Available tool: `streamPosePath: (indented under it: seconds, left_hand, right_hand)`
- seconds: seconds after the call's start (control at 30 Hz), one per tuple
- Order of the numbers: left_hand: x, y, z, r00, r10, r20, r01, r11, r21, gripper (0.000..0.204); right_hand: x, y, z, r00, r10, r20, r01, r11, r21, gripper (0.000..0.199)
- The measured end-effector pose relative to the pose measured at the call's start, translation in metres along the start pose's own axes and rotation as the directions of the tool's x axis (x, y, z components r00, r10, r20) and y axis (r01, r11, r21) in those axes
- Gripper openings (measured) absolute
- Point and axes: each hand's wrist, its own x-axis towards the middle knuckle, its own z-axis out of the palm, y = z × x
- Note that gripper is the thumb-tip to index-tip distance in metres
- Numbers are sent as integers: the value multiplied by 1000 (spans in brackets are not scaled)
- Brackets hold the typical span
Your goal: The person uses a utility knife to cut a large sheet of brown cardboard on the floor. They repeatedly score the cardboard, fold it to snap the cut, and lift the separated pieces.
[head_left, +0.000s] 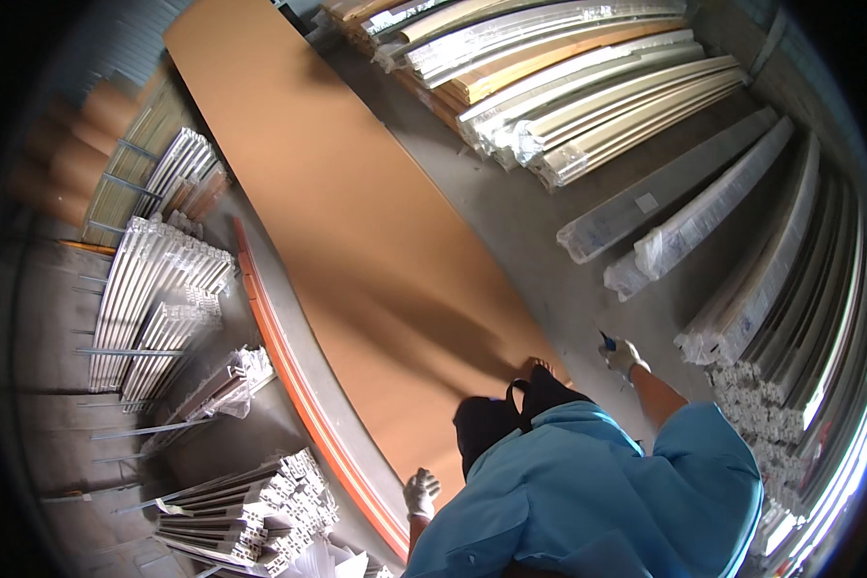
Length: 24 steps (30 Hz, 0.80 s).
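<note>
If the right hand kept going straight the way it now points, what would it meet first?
Probably bare concrete floor, then the plastic-wrapped bundles of profiles lying farther on. The gloved right hand, holding a small blue tool, points up and away from the brown board; depth is unclear.

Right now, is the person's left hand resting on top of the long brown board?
No, the gloved left hand hangs beside the orange-edged rail, off the long brown board.

A plain tan-brown board (356,222), an orange-edged grey rail (294,356), white-gloved hands, a blue shirt (588,501).
</note>
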Motion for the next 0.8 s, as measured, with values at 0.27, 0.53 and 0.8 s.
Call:
streamPosePath:
  seconds: [0.27, 0.53, 0.8]
  left_hand:
    - [72, 128, -3, 968, -142, -206, 202, 929, 309, 50]
    - [248, 415, -20, 973, 132, -188, -122, 991, 63, 54]
    - [363, 609, 83, 903, 427, -45, -423, 902, 82, 27]
  right_hand:
    - [138, -240, 5, 961, -224, -159, 270, 885, 379, 27]
    - [139, -299, 59, 994, -9, -110, 33, 975, 221, 27]
    - [208, -352, 69, 940, 340, 38, -339, 909, 243, 29]
